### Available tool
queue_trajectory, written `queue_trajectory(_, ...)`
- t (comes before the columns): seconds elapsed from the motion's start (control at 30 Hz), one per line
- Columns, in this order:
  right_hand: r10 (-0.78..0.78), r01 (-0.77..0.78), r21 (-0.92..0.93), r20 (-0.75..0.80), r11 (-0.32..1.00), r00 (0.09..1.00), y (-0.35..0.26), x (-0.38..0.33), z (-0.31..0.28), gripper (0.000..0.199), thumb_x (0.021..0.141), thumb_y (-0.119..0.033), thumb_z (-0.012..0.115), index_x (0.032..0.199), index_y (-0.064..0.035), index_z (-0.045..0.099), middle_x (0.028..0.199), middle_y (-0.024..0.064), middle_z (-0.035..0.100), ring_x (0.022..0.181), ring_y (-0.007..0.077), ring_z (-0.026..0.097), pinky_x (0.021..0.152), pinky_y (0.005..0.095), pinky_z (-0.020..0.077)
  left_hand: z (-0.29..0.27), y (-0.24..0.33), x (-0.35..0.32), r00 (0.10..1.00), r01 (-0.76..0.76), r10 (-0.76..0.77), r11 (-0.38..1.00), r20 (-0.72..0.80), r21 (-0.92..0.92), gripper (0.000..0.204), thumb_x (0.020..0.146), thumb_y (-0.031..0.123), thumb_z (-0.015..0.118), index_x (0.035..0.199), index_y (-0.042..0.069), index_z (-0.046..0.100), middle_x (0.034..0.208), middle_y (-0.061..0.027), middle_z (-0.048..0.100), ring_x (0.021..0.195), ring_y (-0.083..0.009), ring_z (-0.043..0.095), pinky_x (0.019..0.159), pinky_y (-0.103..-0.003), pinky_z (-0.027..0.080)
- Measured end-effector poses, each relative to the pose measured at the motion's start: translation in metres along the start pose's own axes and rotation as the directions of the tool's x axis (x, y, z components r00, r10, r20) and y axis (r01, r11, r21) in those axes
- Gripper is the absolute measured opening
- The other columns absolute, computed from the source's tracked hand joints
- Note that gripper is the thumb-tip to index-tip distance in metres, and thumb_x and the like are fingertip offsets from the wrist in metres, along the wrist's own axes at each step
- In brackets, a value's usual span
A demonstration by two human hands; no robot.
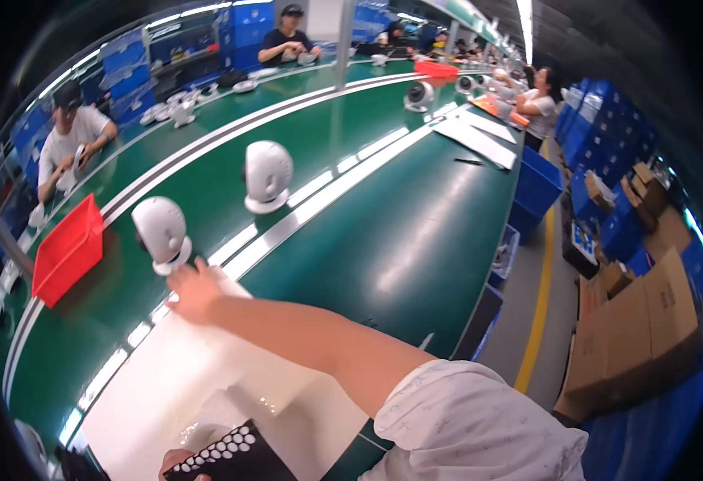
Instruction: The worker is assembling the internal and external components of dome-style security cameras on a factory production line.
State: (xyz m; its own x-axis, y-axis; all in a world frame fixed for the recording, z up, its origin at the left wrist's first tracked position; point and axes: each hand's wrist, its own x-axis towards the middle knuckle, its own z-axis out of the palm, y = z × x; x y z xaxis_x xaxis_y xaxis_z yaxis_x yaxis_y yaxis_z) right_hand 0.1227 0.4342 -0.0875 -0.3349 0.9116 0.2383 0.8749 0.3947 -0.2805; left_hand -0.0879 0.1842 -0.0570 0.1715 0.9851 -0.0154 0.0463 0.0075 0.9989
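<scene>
My right hand (196, 293) reaches far out over the line, fingers apart, at the base of a white rounded fan-like device (161, 231) on a round foot. Whether the fingertips touch that foot is hard to tell. At the bottom edge, my left hand (176, 460) grips a black sheet (259, 453) with rows of white round dots; most of this hand is cut off. Below my right forearm lies a white board (155, 377) with a clear crumpled film on it. A second white device (268, 176) stands farther along the green belt.
A red bin (70, 248) sits at the left, near a seated person (70, 144). White sheets (476, 138) and a dark pen (469, 162) lie on the green table (383, 240). Blue crates (537, 180) and cardboard boxes (636, 337) stand along the right. Other people work farther off.
</scene>
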Motion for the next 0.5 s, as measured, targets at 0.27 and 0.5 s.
queue_trajectory(0.27,0.348,-0.16,0.425,-0.411,0.891,0.842,0.028,0.074,0.029,0.015,0.072,-0.013,0.054,0.08,-0.0025,0.061,0.082,0.0141,0.058,0.076,0.0283,0.055,0.074,0.0442,0.0354,0.008,0.003,0.005,0.979,-0.202,0.201,0.979,-0.041,-0.016,0.031,0.061,0.011,0.068,0.085,0.0,0.052,0.08,-0.01,0.053,0.073,-0.0174,0.051,0.065,-0.028,0.04)
queue_trajectory(0.5,0.149,0.22,0.38,-0.735,0.898,0.662,0.001,0.0,-0.06,0.021,0.077,-0.024,0.059,0.087,-0.0059,0.056,0.082,0.0069,0.06,0.073,0.0218,0.057,0.057,0.0318,0.0404,-0.007,0.002,0.002,0.984,-0.175,0.168,0.977,0.064,0.124,0.026,0.065,0.013,0.066,0.083,0.0,0.053,0.077,-0.0035,0.053,0.072,-0.0109,0.05,0.064,-0.024,0.039)
